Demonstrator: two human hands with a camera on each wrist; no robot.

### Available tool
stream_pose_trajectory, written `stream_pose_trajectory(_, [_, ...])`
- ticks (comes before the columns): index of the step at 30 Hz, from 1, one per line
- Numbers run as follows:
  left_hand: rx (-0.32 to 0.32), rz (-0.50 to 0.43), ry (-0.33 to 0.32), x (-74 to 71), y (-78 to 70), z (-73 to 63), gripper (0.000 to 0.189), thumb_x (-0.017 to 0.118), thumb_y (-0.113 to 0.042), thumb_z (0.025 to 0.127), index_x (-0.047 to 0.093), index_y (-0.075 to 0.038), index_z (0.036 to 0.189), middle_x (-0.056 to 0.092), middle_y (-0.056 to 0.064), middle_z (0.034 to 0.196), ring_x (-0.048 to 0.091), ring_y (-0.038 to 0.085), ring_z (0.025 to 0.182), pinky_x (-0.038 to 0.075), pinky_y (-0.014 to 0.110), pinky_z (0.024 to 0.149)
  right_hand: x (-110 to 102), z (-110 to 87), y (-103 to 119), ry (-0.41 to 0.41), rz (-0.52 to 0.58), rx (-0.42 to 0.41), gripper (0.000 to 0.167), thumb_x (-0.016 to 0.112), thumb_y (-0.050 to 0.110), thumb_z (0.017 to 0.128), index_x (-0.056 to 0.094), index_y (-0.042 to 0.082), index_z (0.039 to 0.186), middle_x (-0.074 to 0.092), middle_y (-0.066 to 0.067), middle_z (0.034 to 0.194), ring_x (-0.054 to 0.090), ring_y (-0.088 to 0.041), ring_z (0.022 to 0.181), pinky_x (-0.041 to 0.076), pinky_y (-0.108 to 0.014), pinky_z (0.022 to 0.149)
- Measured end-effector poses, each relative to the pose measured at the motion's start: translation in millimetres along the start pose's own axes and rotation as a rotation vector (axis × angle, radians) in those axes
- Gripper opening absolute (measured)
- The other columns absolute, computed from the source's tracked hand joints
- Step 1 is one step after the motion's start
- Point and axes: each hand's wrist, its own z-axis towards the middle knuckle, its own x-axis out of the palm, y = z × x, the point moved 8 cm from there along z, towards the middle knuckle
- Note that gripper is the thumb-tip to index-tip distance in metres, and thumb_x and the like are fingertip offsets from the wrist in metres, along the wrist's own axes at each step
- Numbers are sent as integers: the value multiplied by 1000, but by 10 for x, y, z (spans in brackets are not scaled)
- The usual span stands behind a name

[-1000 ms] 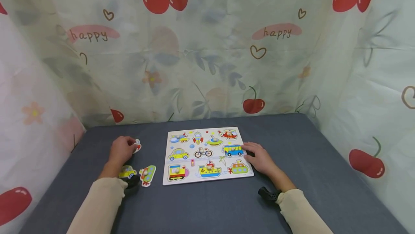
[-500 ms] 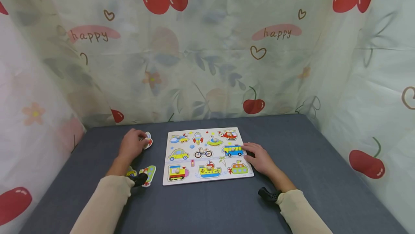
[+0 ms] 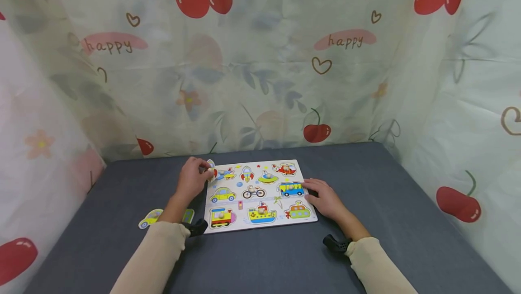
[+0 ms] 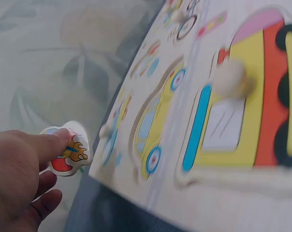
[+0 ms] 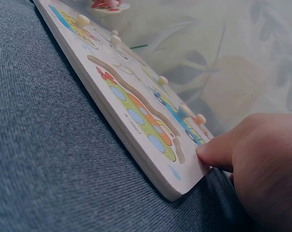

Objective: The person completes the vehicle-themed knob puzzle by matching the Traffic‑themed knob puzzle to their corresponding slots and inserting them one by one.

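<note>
My left hand (image 3: 194, 177) pinches a small rocket puzzle piece (image 4: 71, 149) between thumb and fingers, beside the far left corner of the wooden peg puzzle board (image 3: 240, 228). In the head view the piece overlaps the board's edge near the plane (image 3: 226, 174). My right hand (image 3: 324, 195) rests at the board's right edge by the blue bus (image 3: 291, 188), and in the right wrist view a fingertip (image 5: 207, 151) presses on the board near its corner. Pictures of a rocket (image 3: 246, 174), car (image 3: 222, 194) and submarine (image 3: 298, 210) show in knobless recesses.
Left of the board a yellow car piece (image 3: 150, 218) and a green submarine piece (image 3: 188, 215) lie on the dark table cloth (image 3: 260, 262), partly hidden by my left forearm. A cherry-print curtain (image 3: 260, 104) hangs behind and at the sides.
My left hand has carried the rocket piece rightward from the table's left side to the board's far left corner. The car piece shows again behind the forearm. My right hand has stayed put.
</note>
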Motion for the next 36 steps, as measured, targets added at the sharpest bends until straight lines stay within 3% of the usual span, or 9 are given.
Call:
stream_pose_trajectory(10, [46,-54,-67,254,-233,-41,10,72,-15,89,66,-8,86,51,7,96,50,23,84,40,35,71,5,19,-13,-2,-7,5,43,63,12,94,57,3,135,48,-16,144,31,-37,138,25,-57,107])
stream_pose_trajectory(20, [31,-41,-73,324,-202,-17,5,73,-12,87,69,-9,87,53,6,95,51,23,84,40,36,72,15,32,0,2,0,8,44,63,13,94,56,2,136,47,-16,144,31,-37,138,25,-57,108])
stream_pose_trajectory(30, [44,118,37,428,-181,50,18,70,-15,89,73,-10,106,58,6,105,53,27,100,43,44,86,11,12,-2,4,4,22,43,63,12,94,56,2,136,47,-16,144,31,-37,138,25,-57,108])
stream_pose_trajectory(36, [119,284,73,490,-270,104,20,69,-20,92,74,-15,110,58,7,112,50,27,101,43,45,85,8,4,2,0,10,26,43,63,12,94,56,3,136,47,-15,144,31,-36,138,25,-57,108])
